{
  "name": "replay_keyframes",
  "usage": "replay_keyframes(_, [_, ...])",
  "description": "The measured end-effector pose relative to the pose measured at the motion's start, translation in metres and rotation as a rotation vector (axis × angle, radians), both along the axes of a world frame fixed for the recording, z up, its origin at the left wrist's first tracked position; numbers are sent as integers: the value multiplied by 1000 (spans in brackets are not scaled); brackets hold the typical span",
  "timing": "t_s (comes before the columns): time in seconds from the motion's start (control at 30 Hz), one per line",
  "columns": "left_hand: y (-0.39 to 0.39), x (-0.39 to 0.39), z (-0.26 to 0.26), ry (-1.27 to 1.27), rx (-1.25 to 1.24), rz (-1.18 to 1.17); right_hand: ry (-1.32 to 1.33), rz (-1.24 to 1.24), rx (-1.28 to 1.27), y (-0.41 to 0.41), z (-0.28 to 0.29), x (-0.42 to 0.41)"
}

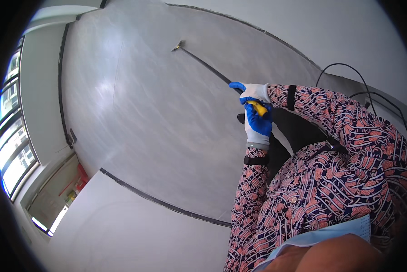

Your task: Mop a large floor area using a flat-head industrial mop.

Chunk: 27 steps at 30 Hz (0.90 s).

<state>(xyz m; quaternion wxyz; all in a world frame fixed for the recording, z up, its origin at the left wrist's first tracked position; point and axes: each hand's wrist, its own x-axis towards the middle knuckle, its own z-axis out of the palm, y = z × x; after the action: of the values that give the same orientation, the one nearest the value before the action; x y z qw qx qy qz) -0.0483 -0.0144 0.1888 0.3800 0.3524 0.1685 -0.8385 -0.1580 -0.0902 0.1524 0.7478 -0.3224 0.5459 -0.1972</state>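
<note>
My right hand (255, 92), in a white glove with a blue coated palm and fingers, is closed around the upper part of a long black pole with a yellow grip (257, 107). Just below it my left hand (259, 127), gloved alike, holds the end of the grip. The pole (207, 64) slants away to the upper left and ends in a narrow, flat crosswise head (178, 46), which rests on the smooth grey floor (149, 112). Whether this head is a scraper or a squeegee cannot be told. The fingers partly hide the grip.
White walls (139, 217) with dark strips at their foot border the floor. A black cable or hose (346, 64) loops at the upper right. A small dark object (72, 135) lies by the left wall, below windows (14, 115). Beyond an opening at lower left, something red (82, 175) shows.
</note>
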Motion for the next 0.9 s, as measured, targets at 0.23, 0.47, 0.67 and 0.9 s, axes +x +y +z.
replay_keyframes(0.23, [96, 81, -46, -25, 30, 95, 96, 222, 377, 93, 46, -137])
replay_keyframes(0.47, [201, 152, -94, -446, 452, 158, 438, 696, 431, 102, 64, -130])
replay_keyframes(0.67, [151, 130, -55, -549, 185, 57, 472, 743, 247, 46, 25, -17])
replay_keyframes(0.9, [212, 128, -96, -680, 254, -41, 655, 1176, 69, 101, 28, -114])
